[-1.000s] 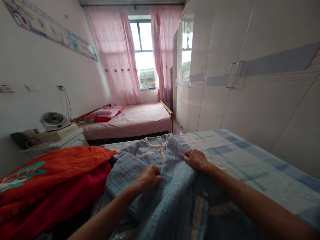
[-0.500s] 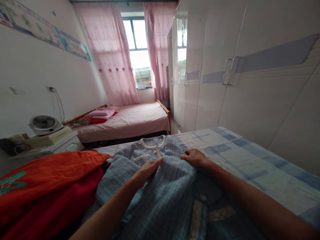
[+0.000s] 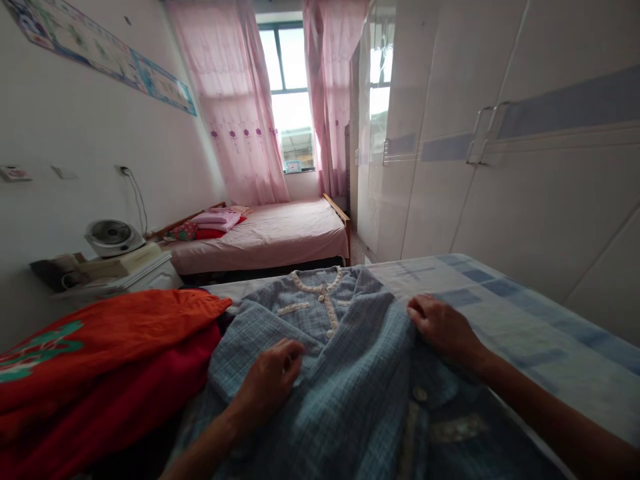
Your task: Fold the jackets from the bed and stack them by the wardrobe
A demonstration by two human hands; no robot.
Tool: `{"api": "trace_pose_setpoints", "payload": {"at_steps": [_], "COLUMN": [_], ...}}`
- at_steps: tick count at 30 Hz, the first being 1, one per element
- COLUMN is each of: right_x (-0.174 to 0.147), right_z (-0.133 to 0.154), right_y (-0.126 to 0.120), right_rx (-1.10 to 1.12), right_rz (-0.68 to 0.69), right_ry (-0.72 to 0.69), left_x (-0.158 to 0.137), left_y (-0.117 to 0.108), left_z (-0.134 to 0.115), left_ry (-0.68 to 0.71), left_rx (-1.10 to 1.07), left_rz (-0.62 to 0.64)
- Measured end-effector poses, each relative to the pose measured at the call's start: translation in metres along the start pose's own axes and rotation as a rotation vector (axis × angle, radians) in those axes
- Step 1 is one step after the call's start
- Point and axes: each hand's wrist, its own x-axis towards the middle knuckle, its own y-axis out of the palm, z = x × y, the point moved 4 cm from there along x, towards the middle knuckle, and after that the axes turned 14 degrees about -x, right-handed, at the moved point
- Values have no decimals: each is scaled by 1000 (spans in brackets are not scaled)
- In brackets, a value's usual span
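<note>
A light blue woven jacket lies front up on the bed, its long sleeves folded across the chest. Cream trim runs round its neckline and down the buttoned front. Over the sleeve on the left side, my left hand is loosely curled, with nothing visible in its fingers. At the jacket's right shoulder edge, my right hand has its fingers bent closed against the cloth; the fingertips are partly hidden. A darker blue garment part with a button and pale trim shows in shadow below my right wrist.
Orange clothing and red clothing are heaped left of the jacket. A blue-and-white patterned sheet covers the bed. Beyond are a pink bed, a small fan on a cabinet, and a white wardrobe along the right.
My left hand has drawn back toward me and left, off the jacket's middle, its fingers now curled. My right hand sits farther out at the shoulder edge. The view has shifted slightly left.
</note>
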Motion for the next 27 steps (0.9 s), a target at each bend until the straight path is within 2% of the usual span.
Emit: {"api": "trace_pose_setpoints", "payload": {"at_steps": [3,6,9,12,14,16,18,21,23,25,27], "right_x": [-53,-96,-119,-122,-119,-115,-113,-120,-130,-139,-146], "right_z": [6,10,16,27,33,40,49,63,71,75,75], "right_y": [-3,5,15,23,23,15,4,-9,-8,2,13], "right_rx": [44,161,157,156,169,212,352,796,1041,1066,962], "right_rz": [185,314,277,270,284,312,384,599,743,800,790], "right_ry": [-156,-269,-300,-291,-270,-253,-242,-181,-132,-112,-113], "left_x": [-49,-80,-89,-84,-77,-68,-59,-50,-49,-53,-57], "left_y": [-37,-66,-74,-66,-59,-55,-57,-71,-79,-82,-80], "left_z": [16,37,58,69,68,64,60,59,63,69,73], "left_ry": [-166,-328,-466,-599,-620,-604,-570,-506,-494,-538,-591], "left_rx": [261,295,-22,-575,-914,-1099,-1146,-1189,-1192,-1180,-1172], "left_rz": [-70,-147,-205,-339,-419,-455,-494,-578,-617,-616,-573]}}
